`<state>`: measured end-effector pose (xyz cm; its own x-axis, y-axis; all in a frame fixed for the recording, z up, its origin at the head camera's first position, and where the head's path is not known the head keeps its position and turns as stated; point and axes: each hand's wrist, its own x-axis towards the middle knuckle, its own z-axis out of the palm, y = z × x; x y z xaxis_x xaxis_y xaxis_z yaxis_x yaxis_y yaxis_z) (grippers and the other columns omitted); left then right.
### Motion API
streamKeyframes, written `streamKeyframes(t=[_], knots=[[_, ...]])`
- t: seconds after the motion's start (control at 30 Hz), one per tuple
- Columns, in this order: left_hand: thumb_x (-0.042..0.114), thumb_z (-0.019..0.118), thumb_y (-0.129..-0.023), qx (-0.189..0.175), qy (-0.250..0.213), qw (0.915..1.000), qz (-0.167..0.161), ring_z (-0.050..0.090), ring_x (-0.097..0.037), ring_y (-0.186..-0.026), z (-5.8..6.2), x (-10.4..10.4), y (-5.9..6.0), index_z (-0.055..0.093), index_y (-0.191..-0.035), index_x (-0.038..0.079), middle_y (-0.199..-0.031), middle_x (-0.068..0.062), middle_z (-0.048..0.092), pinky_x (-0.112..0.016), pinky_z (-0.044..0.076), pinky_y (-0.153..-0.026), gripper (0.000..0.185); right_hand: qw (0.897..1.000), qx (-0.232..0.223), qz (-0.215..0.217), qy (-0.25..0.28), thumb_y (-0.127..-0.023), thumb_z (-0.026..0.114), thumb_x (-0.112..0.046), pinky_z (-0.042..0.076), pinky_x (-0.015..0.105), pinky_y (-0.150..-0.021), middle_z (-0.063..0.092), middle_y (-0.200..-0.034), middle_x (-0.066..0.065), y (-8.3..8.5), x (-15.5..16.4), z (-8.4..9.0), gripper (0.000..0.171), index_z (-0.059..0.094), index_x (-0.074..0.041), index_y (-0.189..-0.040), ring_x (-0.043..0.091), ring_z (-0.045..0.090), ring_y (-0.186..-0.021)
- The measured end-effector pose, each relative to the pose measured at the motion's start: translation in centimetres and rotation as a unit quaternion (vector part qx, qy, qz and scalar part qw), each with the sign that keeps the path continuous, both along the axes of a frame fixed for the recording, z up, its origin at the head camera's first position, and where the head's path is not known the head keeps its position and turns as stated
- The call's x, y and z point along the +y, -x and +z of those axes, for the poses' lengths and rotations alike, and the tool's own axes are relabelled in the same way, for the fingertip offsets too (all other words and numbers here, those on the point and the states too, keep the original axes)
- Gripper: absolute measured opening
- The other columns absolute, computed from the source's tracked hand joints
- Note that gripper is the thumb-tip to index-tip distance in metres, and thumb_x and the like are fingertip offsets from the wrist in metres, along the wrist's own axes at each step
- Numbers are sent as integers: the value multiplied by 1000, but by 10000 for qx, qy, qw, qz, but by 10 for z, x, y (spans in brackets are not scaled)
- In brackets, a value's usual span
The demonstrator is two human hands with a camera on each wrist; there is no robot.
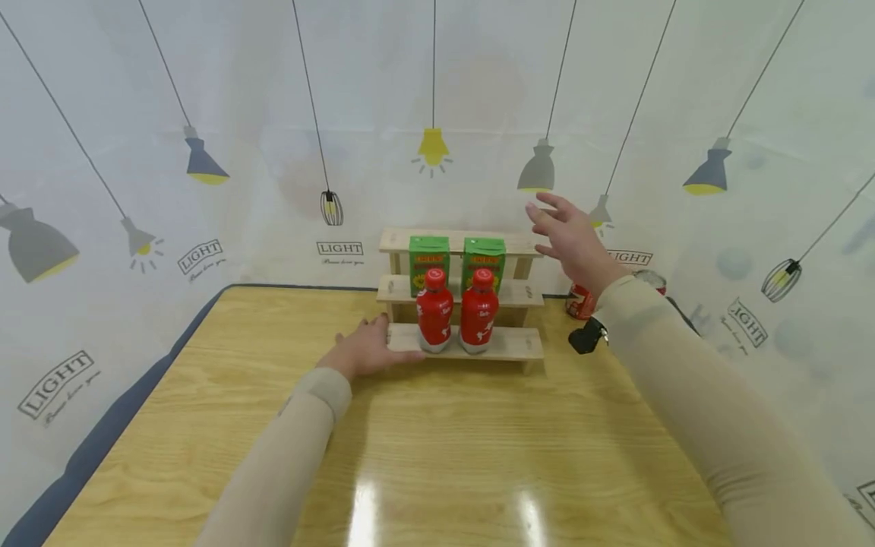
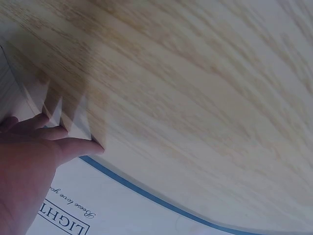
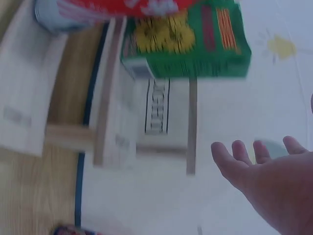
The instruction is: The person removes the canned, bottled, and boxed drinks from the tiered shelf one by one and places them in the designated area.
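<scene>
A three-step wooden rack [image 1: 526, 346] stands at the far edge of the table. Two red bottles with red caps, one on the left [image 1: 435, 311] and one on the right [image 1: 479, 311], stand on its lowest step. Behind them, two green cartons, a left one [image 1: 429, 254] and a right one [image 1: 484, 254], occupy the middle step. The left hand [image 1: 362, 351] is at the rack's left end, thumb along the lowest step's front; its spread fingertips meet the tabletop in the left wrist view. Above the rack's right end, the right hand [image 1: 570, 241] is raised, fingers loosely bent, holding nothing.
A red can [image 1: 579, 302] stands right of the rack, and a second can [image 1: 649, 279] shows partly behind the right wrist. A small black object [image 1: 586, 336] is below that wrist. A lamp-printed white sheet [image 1: 273, 152] rises behind the wooden table [image 1: 437, 441].
</scene>
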<state>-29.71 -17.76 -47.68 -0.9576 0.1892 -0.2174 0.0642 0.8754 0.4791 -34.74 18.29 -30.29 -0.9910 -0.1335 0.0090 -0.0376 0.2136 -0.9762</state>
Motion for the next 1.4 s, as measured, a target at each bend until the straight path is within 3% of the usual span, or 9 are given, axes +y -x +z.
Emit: streamKeyframes(t=[0.2,0.43,0.57,0.7,0.9,1.4], knots=[[105,58,-64,-5,-31,10000,-12,20,-46,-165,0,2,-2,26,-168,10,-173,-17,37,-87,10,-121,144,9986,-235,474,35,-109,59,-43,33,58,-131,30,-175,16,-9,-31,-18,75,25,-18,-170,36,36,-160],[104,58,-66,-1,39,10000,-10,23,-47,-163,0,3,-3,28,-167,9,-171,-18,39,-87,11,-121,143,9978,-467,472,-21,-109,60,-40,35,60,-129,33,-171,20,-14,-47,-42,69,31,-20,-168,37,42,-155],[105,57,-65,-6,59,10000,-16,24,-47,-163,0,4,-3,28,-167,8,-171,-19,39,-87,11,-121,144,9977,-593,284,135,-109,62,-37,41,61,-125,44,-163,19,-15,-51,-50,60,39,-21,-162,37,50,-147],[106,56,-64,49,92,9999,-22,26,-46,-163,0,3,-2,28,-167,8,-170,-20,40,-87,12,-121,144,9967,-709,57,401,-109,62,-33,46,61,-121,49,-155,16,-13,-54,-51,50,46,-20,-155,34,53,-140],[105,56,-66,43,63,10000,-34,25,-47,-163,1,2,-1,27,-168,9,-171,-20,38,-87,11,-121,143,9932,-914,-32,715,-109,62,-30,43,61,-123,51,-150,12,-11,-57,-51,43,49,-22,-149,32,51,-140],[107,55,-63,29,56,10000,0,22,-47,-164,-1,0,1,25,-168,9,-172,-20,36,-87,10,-121,147,9925,-959,126,754,-109,61,-28,38,62,-127,49,-153,13,-12,-57,-47,46,46,-20,-151,33,46,-147]])
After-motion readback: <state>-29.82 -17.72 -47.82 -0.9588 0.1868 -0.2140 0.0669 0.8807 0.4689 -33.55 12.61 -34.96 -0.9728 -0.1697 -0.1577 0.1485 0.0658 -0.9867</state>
